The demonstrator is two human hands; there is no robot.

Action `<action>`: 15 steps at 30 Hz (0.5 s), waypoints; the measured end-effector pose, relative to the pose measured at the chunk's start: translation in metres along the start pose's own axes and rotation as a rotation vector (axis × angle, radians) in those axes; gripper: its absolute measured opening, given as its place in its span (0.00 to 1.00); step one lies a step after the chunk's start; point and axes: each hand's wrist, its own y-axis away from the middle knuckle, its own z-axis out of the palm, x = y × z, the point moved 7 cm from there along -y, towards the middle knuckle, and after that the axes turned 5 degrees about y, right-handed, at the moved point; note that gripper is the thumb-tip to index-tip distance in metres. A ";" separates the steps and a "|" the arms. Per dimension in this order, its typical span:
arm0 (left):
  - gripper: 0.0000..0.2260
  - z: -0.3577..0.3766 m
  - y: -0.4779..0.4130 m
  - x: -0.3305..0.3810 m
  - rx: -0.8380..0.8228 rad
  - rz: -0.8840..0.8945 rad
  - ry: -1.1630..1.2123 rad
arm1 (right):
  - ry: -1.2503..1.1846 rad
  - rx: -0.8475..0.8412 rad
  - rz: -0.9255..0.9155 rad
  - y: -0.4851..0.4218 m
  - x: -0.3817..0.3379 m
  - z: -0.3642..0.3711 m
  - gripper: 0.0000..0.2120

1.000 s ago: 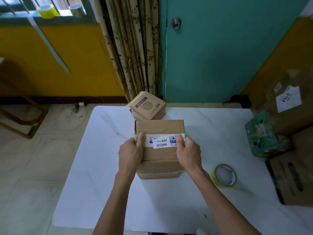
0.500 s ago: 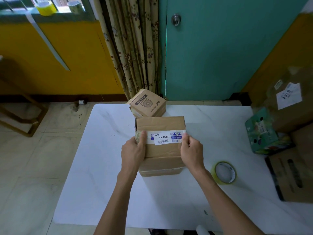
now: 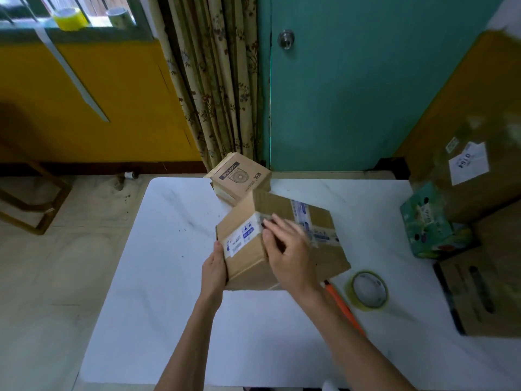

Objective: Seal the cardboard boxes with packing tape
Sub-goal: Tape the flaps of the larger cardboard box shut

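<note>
A brown cardboard box (image 3: 324,221) with a white shipping label sits turned at an angle on the white table (image 3: 174,277). My left hand (image 3: 215,266) holds its near left edge, thumb on the labelled face. My right hand (image 3: 290,249) lies over the box's upper corner, fingers curled on the taped seam; it is blurred. A roll of yellowish packing tape (image 3: 368,289) lies flat on the table to the right of the box. An orange-handled tool (image 3: 341,303) shows beside my right forearm, partly hidden.
A smaller printed cardboard box (image 3: 239,176) stands at the table's far edge, just behind the held box. A green carton (image 3: 434,224) and large brown boxes (image 3: 485,292) crowd the right side. A curtain and teal door are behind; tape rolls (image 3: 70,18) sit on the windowsill.
The box has been rotated so its labelled face points left and down. My right hand moved from the box's right side onto its top corner. An orange tool has come into view.
</note>
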 end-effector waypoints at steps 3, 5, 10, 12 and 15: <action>0.24 -0.015 -0.008 -0.013 0.097 -0.025 -0.041 | 0.110 -0.066 -0.020 0.009 0.003 0.026 0.25; 0.28 -0.019 -0.006 -0.011 0.082 -0.036 -0.028 | 0.185 -0.098 0.032 0.011 0.015 0.037 0.30; 0.25 -0.015 0.012 0.013 -0.022 -0.002 0.113 | 0.446 -0.175 0.166 0.008 0.051 0.060 0.54; 0.23 -0.014 0.010 0.017 -0.031 0.046 0.011 | 0.462 -0.104 0.184 0.005 0.053 0.051 0.54; 0.35 -0.007 0.009 0.016 0.003 0.116 -0.219 | 0.539 -0.060 0.332 -0.006 0.070 0.025 0.58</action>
